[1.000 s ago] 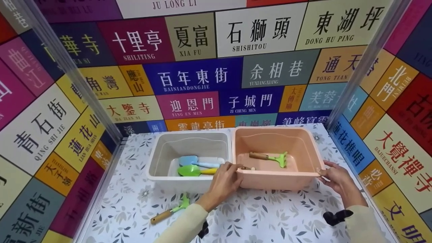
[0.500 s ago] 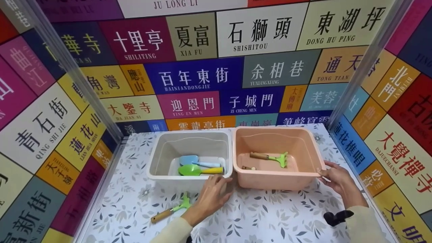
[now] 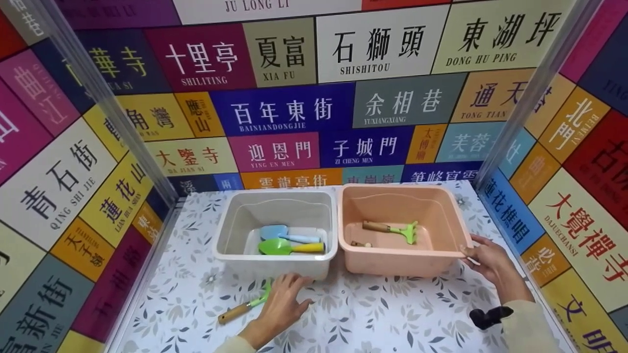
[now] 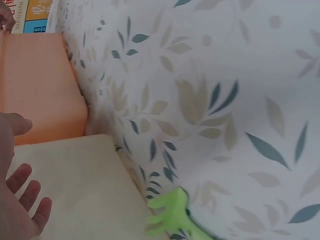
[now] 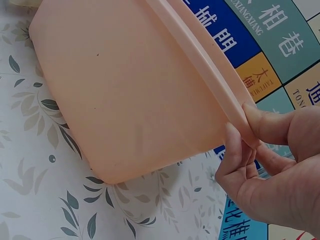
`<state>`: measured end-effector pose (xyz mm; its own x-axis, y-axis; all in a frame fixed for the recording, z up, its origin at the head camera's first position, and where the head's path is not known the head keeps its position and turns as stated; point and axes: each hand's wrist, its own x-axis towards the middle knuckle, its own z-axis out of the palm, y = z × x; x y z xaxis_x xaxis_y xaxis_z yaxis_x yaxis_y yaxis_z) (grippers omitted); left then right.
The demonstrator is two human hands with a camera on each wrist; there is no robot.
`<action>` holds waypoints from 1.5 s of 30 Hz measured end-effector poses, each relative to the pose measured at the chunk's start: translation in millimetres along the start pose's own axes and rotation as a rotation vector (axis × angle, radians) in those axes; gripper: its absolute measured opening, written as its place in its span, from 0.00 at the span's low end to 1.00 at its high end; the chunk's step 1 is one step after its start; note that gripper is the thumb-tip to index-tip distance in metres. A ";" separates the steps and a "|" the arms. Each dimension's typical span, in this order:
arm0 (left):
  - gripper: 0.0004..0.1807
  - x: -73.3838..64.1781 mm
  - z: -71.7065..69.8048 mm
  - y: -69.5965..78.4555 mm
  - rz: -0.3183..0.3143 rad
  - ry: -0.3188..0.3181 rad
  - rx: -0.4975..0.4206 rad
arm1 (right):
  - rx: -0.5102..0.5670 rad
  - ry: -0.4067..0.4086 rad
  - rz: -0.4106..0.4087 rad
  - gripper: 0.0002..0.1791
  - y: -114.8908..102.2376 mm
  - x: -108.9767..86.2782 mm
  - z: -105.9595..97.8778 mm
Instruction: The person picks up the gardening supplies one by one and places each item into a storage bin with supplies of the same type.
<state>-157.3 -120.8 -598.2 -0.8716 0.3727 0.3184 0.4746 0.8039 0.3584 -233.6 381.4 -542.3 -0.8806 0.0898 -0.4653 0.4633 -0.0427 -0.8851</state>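
Note:
My left hand (image 3: 280, 305), fingers loosely bent and holding nothing, is over the table in front of the grey bin (image 3: 245, 267). It partly covers a small garden rake (image 3: 236, 313) with a wooden handle; the rake's green tines (image 4: 170, 212) show plainly in the left wrist view. With thumb and fingers, my right hand (image 3: 492, 262) pinches the rim of the peach bin (image 5: 135, 90) at its front right corner. Inside that bin lies another green rake (image 3: 406, 232), and part of a wooden handle (image 3: 360, 243) shows behind the front wall.
The grey bin stands left of the peach one, close beside it. A blue trowel (image 3: 274, 232) and a green trowel with a yellow handle (image 3: 277, 246) lie in it. Leaf-patterned cloth (image 3: 382, 314) covers the table, and panels with printed signs (image 3: 284, 110) enclose it.
My left hand has left the near left corner of the peach bin and moved left and toward me, to the rake on the table. My right hand stays at the rim.

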 end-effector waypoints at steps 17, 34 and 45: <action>0.27 -35.9 -3.3 -44.3 -0.221 -0.090 0.016 | 0.002 0.007 -0.008 0.48 -0.8 -0.6 0.8; 0.28 -73.5 1.3 -95.5 -0.360 -0.073 0.120 | -0.012 0.007 -0.018 0.47 0.8 0.9 2.9; 0.29 -77.4 5.5 -113.9 -0.554 -0.244 0.109 | 0.007 0.010 -0.008 0.47 1.3 0.4 0.8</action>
<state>-144.5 -238.6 -668.4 -0.9941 -0.0295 -0.1043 -0.0613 0.9465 0.3167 -233.5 380.5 -543.6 -0.8832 0.1005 -0.4581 0.4555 -0.0492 -0.8889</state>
